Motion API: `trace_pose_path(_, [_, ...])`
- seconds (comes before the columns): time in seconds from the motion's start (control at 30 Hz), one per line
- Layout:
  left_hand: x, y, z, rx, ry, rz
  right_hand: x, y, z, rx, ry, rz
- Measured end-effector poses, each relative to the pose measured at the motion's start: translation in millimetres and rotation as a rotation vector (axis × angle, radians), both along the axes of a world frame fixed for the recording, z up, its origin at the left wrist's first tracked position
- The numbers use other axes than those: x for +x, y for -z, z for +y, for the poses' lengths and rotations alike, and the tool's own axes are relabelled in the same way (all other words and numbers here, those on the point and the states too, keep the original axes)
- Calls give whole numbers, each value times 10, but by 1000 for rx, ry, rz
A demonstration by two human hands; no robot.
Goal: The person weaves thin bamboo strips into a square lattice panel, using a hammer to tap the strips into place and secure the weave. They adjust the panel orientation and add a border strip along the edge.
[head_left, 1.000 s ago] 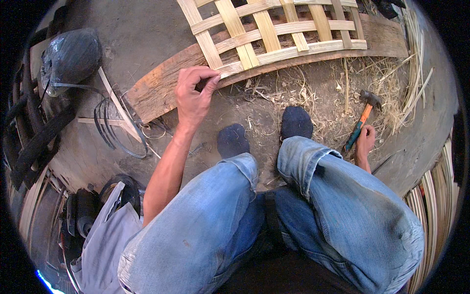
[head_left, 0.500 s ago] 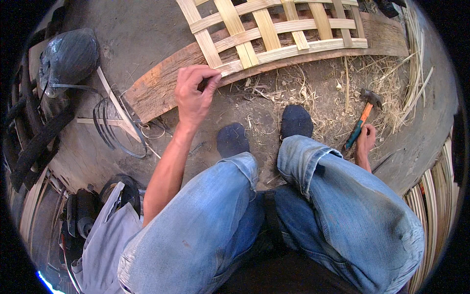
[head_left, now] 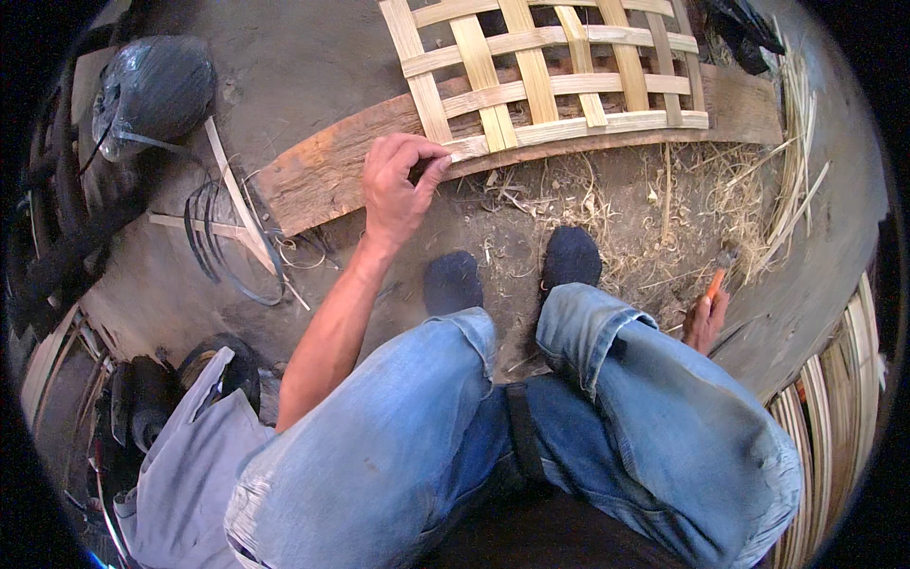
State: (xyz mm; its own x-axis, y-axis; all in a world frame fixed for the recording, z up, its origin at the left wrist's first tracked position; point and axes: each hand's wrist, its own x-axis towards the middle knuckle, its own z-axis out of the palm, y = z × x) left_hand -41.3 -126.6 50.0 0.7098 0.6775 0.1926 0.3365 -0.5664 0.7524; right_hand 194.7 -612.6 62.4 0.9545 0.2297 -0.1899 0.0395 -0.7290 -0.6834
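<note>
The left hand (head_left: 398,185) is out over the wooden plank (head_left: 322,175), its fingers (head_left: 431,163) pinched together right at the near left corner of the woven bamboo lattice (head_left: 555,81). Whether they grip a small nail or just the tip of the bottom strip (head_left: 578,128) is too small to tell. The lattice lies flat, its lower edge resting along the plank, the rest running away from the person.

Down on the right, the right hand (head_left: 706,318) is low beside the knee, clenched around the orange handle of a hammer (head_left: 720,270), whose head rests among the straw litter (head_left: 664,209) on the dirt floor (head_left: 284,66). Both dark-socked feet (head_left: 512,270) sit just short of the plank.

Risks from here: the pinching fingers sit exactly where a blow would land, so a hammer swing could catch them. The thin strip end could also split if struck near its tip, and the loose lattice could skid along the plank. Coiled wire loops (head_left: 227,242) and a pale slat (head_left: 232,194) lie just left of the arm, easy to snag.
</note>
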Motion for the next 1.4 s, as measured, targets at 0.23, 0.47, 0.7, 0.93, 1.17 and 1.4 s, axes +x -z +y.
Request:
trace_pose_path(0.23, [-78, -8, 25, 12, 4, 36, 295, -1445, 1270, -13, -216, 782])
trace_pose_path(0.47, [-8, -3, 12, 33, 13, -44, 412, -1846, 2424, -118, -804, 660])
trace_pose_path(0.7, [-54, 17, 38, 23, 24, -45, -36, -1069, 2957, -82, -785, 556])
trace_pose_path(0.93, [-66, 24, 33, 9, 44, -28, -552, -589, 3216, 77, -935, 280])
trace_pose_path(1.17, [-77, 4, 40, 10, 41, 25, -762, -457, 3278, 95, -1001, 64])
trace_pose_path(1.4, [-81, 1, 40, 19, 37, 5, -804, -422, 3281, 87, -1108, -95])
